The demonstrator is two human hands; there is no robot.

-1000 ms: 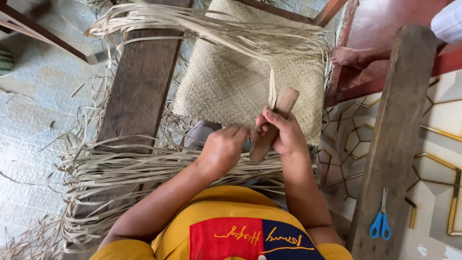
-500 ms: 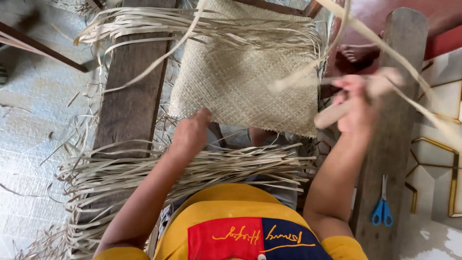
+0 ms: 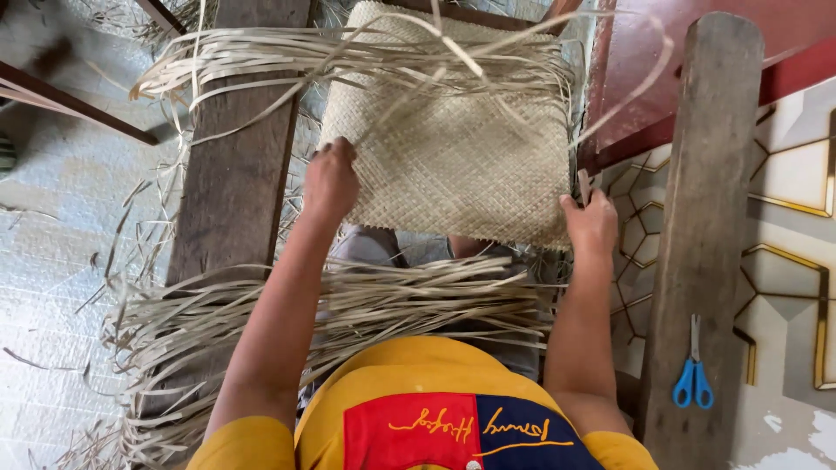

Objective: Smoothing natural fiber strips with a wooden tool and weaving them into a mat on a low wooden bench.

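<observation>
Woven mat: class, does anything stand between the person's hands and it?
Nothing visible does. The left hand rests on the woven mat's left edge, and the right hand is at its lower right corner. Loose strips cross only the mat's far end, away from both hands.

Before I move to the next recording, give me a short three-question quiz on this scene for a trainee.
1. True or false: the left hand rests on the near left corner of the woven mat.
2. Which tool lies on the wooden plank at the right? A) scissors B) hammer C) knife
3. Fill in: the right hand grips the mat's near ___ corner.

Key
1. True.
2. A, the blue-handled scissors.
3. Right; a loose strip sticks up beside its fingers.
</observation>
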